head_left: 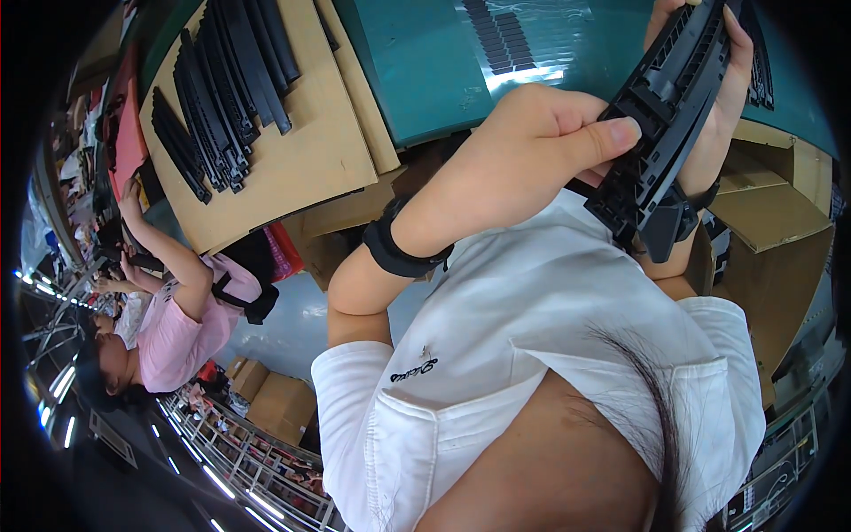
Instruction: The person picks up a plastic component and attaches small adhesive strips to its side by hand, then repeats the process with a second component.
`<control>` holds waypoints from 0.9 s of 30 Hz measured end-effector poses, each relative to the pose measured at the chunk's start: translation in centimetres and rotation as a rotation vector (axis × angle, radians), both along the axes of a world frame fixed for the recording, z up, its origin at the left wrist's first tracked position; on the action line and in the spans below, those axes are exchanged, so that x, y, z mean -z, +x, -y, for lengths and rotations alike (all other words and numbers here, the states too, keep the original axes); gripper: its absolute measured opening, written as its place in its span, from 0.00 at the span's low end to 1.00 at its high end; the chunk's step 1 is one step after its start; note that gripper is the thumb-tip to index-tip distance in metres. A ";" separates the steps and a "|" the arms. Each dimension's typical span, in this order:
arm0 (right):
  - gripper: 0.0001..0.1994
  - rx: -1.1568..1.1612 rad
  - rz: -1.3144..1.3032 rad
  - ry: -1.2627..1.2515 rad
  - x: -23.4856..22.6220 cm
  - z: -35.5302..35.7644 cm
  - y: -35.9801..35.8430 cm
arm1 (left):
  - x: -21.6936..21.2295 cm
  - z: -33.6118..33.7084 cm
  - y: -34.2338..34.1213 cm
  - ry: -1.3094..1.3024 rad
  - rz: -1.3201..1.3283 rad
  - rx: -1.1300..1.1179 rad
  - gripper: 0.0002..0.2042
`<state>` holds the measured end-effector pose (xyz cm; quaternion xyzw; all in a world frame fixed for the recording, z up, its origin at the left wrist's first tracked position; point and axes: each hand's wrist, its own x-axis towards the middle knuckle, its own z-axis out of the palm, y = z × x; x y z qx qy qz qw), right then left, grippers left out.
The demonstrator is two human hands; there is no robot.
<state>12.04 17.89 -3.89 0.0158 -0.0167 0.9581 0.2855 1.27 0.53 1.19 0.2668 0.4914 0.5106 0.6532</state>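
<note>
A long black plastic part [667, 106] with ribs and slots is held up in front of my white shirt, tilted from upper right to lower left. My left hand [523, 151] grips its lower section, thumb pressed on the near face. My right hand [720, 97] wraps round the part from behind, fingers along its far edge. Both wrists wear black bands. The part's lower end sits just above my right wrist.
A cardboard sheet [292, 151] at upper left carries several similar long black parts [222, 89]. Beside it is a green table top [417, 71] with more black pieces [498, 35]. Cardboard boxes [771, 239] stand at right. A person in a pink shirt [173, 328] works at left.
</note>
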 end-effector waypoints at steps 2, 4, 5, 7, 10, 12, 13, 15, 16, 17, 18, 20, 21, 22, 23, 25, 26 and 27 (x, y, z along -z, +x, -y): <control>0.15 0.014 0.027 0.001 0.2 -0.4 0.1 | -0.3 0.0 -0.1 0.006 0.022 0.011 0.16; 0.15 0.019 0.009 -0.031 -0.1 -0.3 0.3 | -0.4 -0.1 -0.2 0.009 0.031 0.017 0.17; 0.14 0.024 -0.009 -0.064 -0.4 0.0 0.3 | -0.1 -0.1 -0.2 0.043 0.028 -0.009 0.17; 0.14 0.030 -0.032 -0.097 -1.6 1.4 -0.1 | 0.5 -0.3 -0.3 0.109 0.020 -0.060 0.19; 0.13 0.772 0.657 0.573 -2.5 5.2 -1.6 | 1.5 -1.3 -3.2 0.036 -0.474 0.028 0.17; 0.13 0.598 0.463 0.388 -2.7 4.2 -0.8 | 2.1 -2.4 -4.2 0.017 -0.718 0.079 0.16; 0.12 0.412 0.276 0.201 -2.7 3.4 -0.1 | 2.7 -2.8 -4.2 0.071 -1.154 -0.076 0.12; 0.12 0.212 0.082 0.028 -1.8 1.4 0.8 | 3.6 -3.6 -4.7 0.127 -1.591 -0.264 0.09; 0.14 0.156 0.042 -0.017 -0.6 0.2 1.3 | 3.9 -4.0 -4.9 0.028 -1.620 -0.264 0.09; 0.16 0.095 0.002 -0.064 0.1 -0.6 1.5 | 4.0 -4.1 -5.1 -0.078 -1.648 -0.267 0.10; 0.18 0.033 -0.037 -0.112 0.9 -1.2 1.9 | 4.3 -4.2 -5.2 -0.185 -1.672 -0.267 0.11; 0.18 0.038 -0.030 -0.101 1.1 -1.4 2.0 | 6.3 -4.3 -5.1 -0.120 -1.694 -0.313 0.10; 0.18 0.041 -0.025 -0.097 1.1 -1.4 1.9 | 6.9 -4.2 -5.0 -0.062 -1.719 -0.354 0.08; 0.18 0.044 -0.020 -0.095 1.3 -1.4 1.8 | 7.4 -4.1 -4.9 -0.003 -1.744 -0.393 0.07; 0.18 0.040 -0.019 -0.097 1.5 -1.6 1.8 | 7.9 -4.1 -4.8 -0.009 -1.743 -0.395 0.07; 0.15 0.133 0.200 0.017 1.6 -2.0 1.6 | 7.7 -4.1 -4.4 0.016 -1.742 -0.390 0.08; 0.13 0.178 0.308 0.074 1.7 -2.0 1.5 | 7.7 -4.1 -4.2 0.028 -1.742 -0.387 0.08; 0.13 0.175 0.310 0.071 1.7 -1.9 1.6 | 8.0 -4.2 -4.0 0.022 -1.741 -0.385 0.08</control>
